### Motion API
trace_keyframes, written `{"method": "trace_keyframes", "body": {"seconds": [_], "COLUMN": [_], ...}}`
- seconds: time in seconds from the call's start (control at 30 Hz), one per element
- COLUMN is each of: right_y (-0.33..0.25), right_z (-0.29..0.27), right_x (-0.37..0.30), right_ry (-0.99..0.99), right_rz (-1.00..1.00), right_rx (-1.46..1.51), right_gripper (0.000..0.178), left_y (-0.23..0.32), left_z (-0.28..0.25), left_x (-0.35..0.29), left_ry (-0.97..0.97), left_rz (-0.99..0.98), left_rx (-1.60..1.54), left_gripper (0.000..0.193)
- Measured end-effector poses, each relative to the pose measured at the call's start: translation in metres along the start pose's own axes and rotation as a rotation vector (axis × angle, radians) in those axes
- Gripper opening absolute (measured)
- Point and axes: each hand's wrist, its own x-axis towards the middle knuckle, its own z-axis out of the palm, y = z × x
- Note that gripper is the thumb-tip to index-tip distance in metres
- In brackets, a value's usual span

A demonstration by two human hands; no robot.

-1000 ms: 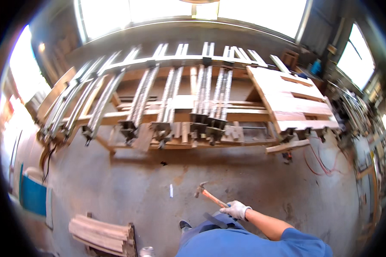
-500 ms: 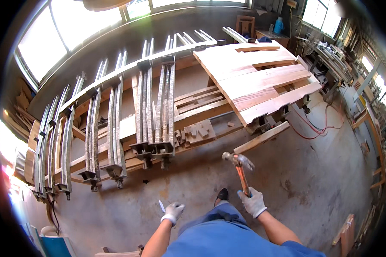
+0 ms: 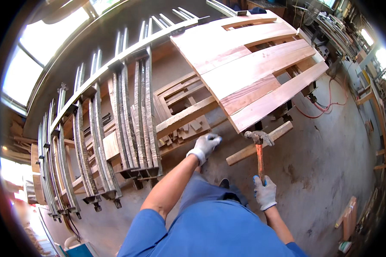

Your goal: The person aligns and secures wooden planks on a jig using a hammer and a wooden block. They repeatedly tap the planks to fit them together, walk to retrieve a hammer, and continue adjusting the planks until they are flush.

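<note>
Floor [image 3: 321, 158] spreading at four o'clock past the panel's edge [image 3: 278, 97].
Right hand [image 3: 266, 193] gripping a hammer [image 3: 260, 159]; left hand [image 3: 206, 145] hovering half-open.

Room opens over the right-hand floor [image 3: 321, 180] — a wooden beam [image 3: 246, 151] fronts the panel [image 3: 261, 64].

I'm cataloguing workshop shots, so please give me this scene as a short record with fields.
Right grip: pale glove, closed around the handle of a hammer, head upward
Left grip: pale glove, fingers partly curled; cannot tell if it holds anything
Panel: pale wooden boards with gaps between some
Metal bars: long, in rows left of the panel
Wooden bar: near the panel's near edge
Clothing: blue shirt
</note>
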Motion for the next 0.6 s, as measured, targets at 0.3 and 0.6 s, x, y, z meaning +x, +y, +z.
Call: {"method": "trace_keyframes", "body": {"seconds": [0.3,0.6], "right_y": [-0.057,-0.079], "right_z": [0.05,0.084], "right_x": [0.034,0.056], "right_ry": [0.17,0.279], "right_rz": [0.116,0.054], "right_rx": [-0.043,-0.209], "right_gripper": [0.037,0.036], "left_y": [0.072,0.059], "left_z": [0.018,0.014], "left_x": [0.122,0.138], "left_ry": [-0.104,-0.387], "left_rz": [-0.175,-0.378], "left_rx": [-0.38,-0.618], "left_gripper": [0.04,0.035]}}
